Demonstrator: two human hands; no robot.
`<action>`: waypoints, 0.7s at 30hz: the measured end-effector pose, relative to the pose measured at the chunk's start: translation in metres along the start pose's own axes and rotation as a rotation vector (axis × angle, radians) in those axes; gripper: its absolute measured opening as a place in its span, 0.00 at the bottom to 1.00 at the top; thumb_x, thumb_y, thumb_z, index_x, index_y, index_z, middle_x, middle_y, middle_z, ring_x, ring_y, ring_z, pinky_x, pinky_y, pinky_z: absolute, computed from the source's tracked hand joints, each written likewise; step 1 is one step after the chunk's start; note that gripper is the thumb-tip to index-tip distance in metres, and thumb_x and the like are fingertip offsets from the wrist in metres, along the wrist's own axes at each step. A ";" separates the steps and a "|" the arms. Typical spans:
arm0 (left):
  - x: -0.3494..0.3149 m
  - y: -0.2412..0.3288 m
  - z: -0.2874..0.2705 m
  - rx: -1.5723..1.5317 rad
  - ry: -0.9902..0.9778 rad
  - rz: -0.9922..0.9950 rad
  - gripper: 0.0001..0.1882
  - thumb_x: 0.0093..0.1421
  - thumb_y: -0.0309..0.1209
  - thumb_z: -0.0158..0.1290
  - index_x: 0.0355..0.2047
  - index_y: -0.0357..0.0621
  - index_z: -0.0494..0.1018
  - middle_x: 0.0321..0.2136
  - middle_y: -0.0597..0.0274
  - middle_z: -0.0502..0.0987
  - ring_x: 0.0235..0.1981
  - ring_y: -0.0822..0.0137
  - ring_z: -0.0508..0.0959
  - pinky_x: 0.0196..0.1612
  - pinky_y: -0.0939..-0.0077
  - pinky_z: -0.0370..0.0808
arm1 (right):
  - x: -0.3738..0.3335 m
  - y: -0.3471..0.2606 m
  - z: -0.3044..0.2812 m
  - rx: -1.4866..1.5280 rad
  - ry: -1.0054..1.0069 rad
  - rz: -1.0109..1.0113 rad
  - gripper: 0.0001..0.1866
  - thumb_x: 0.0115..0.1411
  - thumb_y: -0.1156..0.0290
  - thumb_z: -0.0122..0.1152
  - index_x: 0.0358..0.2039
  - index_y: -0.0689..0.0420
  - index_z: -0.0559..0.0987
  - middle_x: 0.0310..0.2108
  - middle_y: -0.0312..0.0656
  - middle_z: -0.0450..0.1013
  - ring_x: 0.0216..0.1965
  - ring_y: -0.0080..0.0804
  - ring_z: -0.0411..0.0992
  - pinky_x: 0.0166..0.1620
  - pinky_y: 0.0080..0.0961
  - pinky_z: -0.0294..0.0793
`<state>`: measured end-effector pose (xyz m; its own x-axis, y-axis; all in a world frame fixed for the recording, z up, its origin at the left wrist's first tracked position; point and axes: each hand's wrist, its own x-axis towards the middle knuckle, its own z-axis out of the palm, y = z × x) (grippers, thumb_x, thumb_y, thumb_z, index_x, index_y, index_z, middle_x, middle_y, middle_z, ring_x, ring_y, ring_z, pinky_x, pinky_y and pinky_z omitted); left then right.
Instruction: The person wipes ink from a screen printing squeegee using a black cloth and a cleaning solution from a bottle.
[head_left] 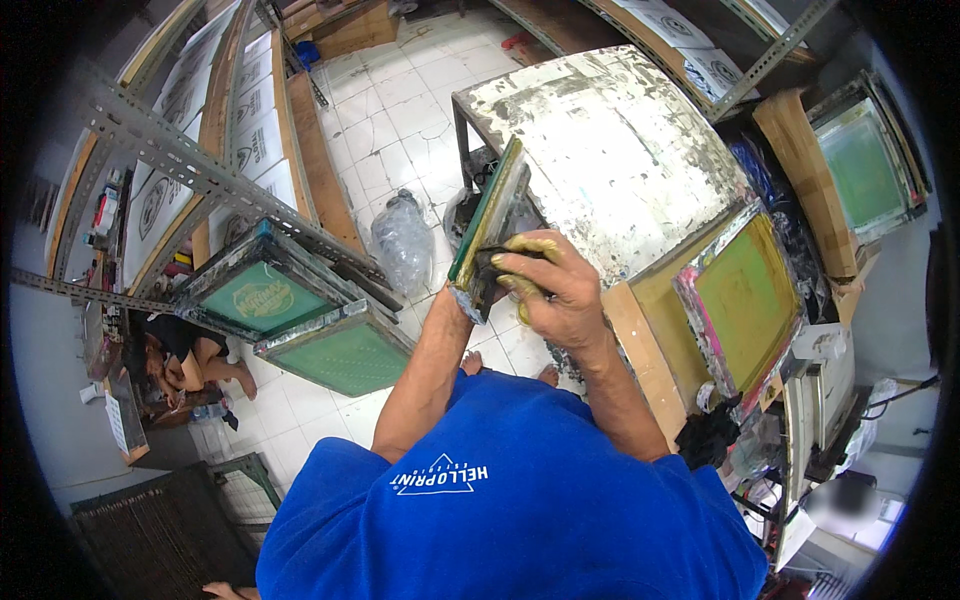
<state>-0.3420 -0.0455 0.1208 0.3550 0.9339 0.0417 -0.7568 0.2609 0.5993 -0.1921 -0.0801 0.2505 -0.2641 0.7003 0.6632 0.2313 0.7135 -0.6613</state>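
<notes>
A long, narrow, ink-smeared bar with a green edge (484,210) stands tilted in front of me, seen nearly edge-on; its exact kind is unclear. My left hand (455,303) is at its lower end, with the wrist showing and the fingers hidden behind the bar. Against the bar's right side, my right hand (553,282) pinches a dark rag (486,270). Yellowish stains cover its fingers. Past the bar is a worn white table (620,150), blotched with dark paint.
Green printing screens (330,345) lean at the left by a metal rack (165,150). A yellow-green screen (742,305) rests at the right. A clear plastic bag (402,243) sits on the tiled floor (385,130). Another person (190,355) crouches at far left.
</notes>
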 end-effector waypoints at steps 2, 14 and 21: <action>-0.007 0.005 0.014 -0.063 -0.102 0.022 0.17 0.67 0.34 0.50 0.52 0.38 0.68 0.43 0.59 0.76 0.45 0.68 0.77 0.51 0.71 0.78 | 0.005 -0.001 0.005 -0.050 -0.055 -0.112 0.14 0.43 0.84 0.68 0.33 0.60 0.83 0.36 0.43 0.76 0.40 0.42 0.75 0.41 0.32 0.75; -0.007 0.013 0.044 -0.521 -0.153 -0.462 0.18 0.67 0.47 0.48 0.36 0.44 0.71 0.25 0.59 0.67 0.18 0.69 0.67 0.20 0.80 0.63 | 0.037 0.023 -0.018 -0.262 0.008 -0.030 0.10 0.43 0.86 0.61 0.28 0.63 0.81 0.30 0.44 0.76 0.34 0.42 0.74 0.38 0.32 0.74; -0.005 0.016 0.042 -0.525 -0.289 -0.548 0.25 0.69 0.43 0.48 0.49 0.27 0.64 0.24 0.59 0.65 0.19 0.68 0.68 0.20 0.81 0.63 | 0.056 0.058 -0.049 -0.474 0.090 -0.014 0.09 0.44 0.85 0.61 0.28 0.63 0.81 0.31 0.45 0.77 0.36 0.42 0.75 0.41 0.33 0.74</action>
<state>-0.3332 -0.0560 0.1639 0.8235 0.5587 0.0989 -0.5674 0.8107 0.1445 -0.1476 0.0015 0.2671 -0.1931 0.6743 0.7128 0.6353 0.6395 -0.4329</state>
